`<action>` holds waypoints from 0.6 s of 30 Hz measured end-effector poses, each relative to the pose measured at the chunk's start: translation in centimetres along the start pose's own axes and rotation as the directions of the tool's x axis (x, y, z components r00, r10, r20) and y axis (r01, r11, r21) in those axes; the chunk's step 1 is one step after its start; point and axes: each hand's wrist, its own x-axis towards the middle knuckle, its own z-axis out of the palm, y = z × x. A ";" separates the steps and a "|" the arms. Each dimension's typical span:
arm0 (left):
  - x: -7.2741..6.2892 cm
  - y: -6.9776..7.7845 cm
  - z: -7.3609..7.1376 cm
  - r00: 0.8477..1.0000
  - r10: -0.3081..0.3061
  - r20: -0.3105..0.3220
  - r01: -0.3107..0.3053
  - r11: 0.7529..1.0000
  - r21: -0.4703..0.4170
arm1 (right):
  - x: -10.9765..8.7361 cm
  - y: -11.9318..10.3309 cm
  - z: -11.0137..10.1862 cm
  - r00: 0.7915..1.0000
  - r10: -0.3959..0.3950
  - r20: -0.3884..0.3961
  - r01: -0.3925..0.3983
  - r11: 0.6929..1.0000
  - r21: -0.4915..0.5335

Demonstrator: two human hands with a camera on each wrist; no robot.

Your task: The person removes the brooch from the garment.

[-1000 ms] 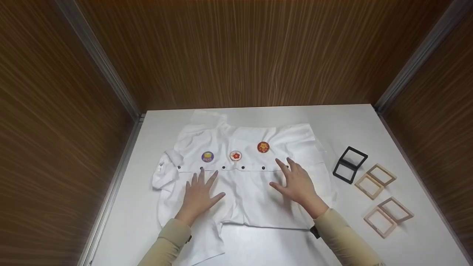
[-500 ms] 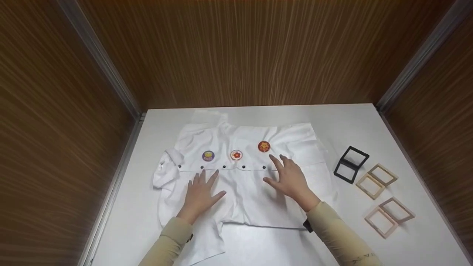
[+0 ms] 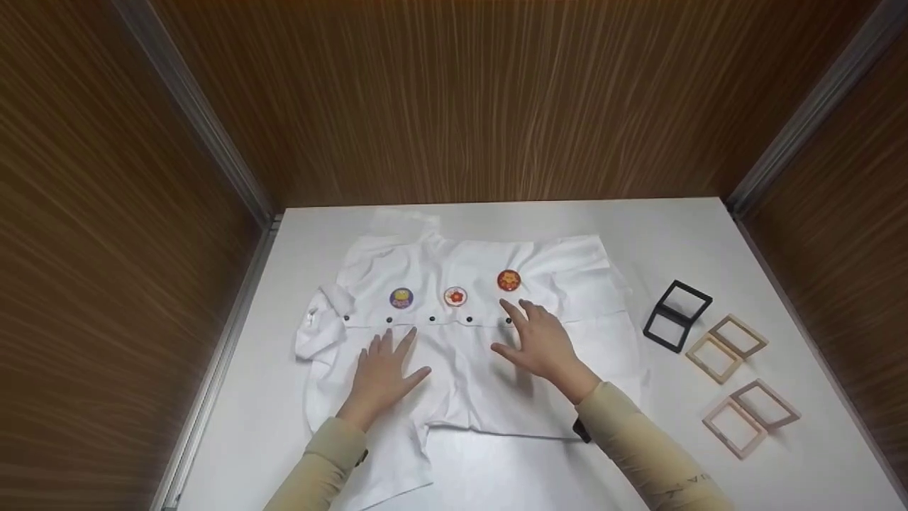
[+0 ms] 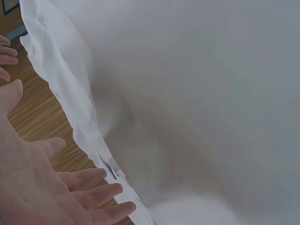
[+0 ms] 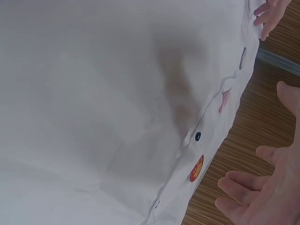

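A white shirt [image 3: 496,376] with a row of dark buttons lies spread on the table, its button line running left to right. Three round badges sit on its far half: a purple and yellow one [image 3: 401,298], a white one with a red flower [image 3: 455,297] and a red and gold one [image 3: 508,280]. My left hand [image 3: 381,376], fingers spread, is over the near half below the buttons; contact with the cloth is unclear. Fingers apart, my right hand [image 3: 540,344] hovers above the shirt, closest to the red badge. Neither hand holds anything.
Three hinged open frame cases stand on the right of the white table [image 3: 674,238]: black [image 3: 677,316], gold [image 3: 726,348] and pink [image 3: 752,417]. Wood-grain panels [image 3: 454,106] enclose the table at the back and both sides.
My right hand has drifted left over the shirt, in towards my left hand. The left hand has barely moved, and the shirt, badges and cases stay in place.
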 end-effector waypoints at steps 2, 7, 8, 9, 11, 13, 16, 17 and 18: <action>0.1 0.0 -0.1 1.000 -0.006 0.009 0.006 1.000 -0.010 | 0.1 -0.1 0.2 1.000 -0.006 0.006 0.006 1.000 0.003; 0.4 0.0 -0.3 1.000 -0.015 0.022 0.016 1.000 -0.014 | 0.5 -0.4 0.6 1.000 -0.029 0.004 0.028 1.000 0.004; 0.5 0.0 -0.4 1.000 -0.015 0.022 0.016 1.000 -0.011 | 0.6 -0.5 0.7 0.999 -0.032 0.004 0.032 0.999 0.002; 0.5 0.0 -0.4 1.000 -0.016 0.023 0.017 1.000 -0.008 | 0.7 -0.6 0.8 0.999 -0.036 0.003 0.036 0.999 -0.001; 0.6 0.0 -0.5 0.999 -0.019 0.027 0.019 1.000 -0.001 | 0.9 -0.8 0.9 0.999 -0.041 0.002 0.041 0.999 -0.004; 0.6 0.0 -0.6 1.000 -0.016 0.027 0.016 1.000 0.000 | 1.2 -1.0 1.0 0.999 -0.046 0.003 0.047 0.999 -0.009; 0.7 0.0 -0.6 0.999 -0.015 0.032 0.015 1.000 -0.004 | 1.5 -1.3 1.1 0.998 -0.056 0.002 0.056 0.998 -0.015; 0.7 0.0 -0.6 0.999 -0.016 0.035 0.016 1.000 -0.007 | 1.6 -1.4 1.1 0.998 -0.059 0.003 0.059 0.998 -0.016; 0.7 -0.1 -0.6 0.999 -0.016 0.037 0.017 1.000 -0.008 | 1.7 -1.5 1.1 0.998 -0.061 0.005 0.061 0.998 -0.015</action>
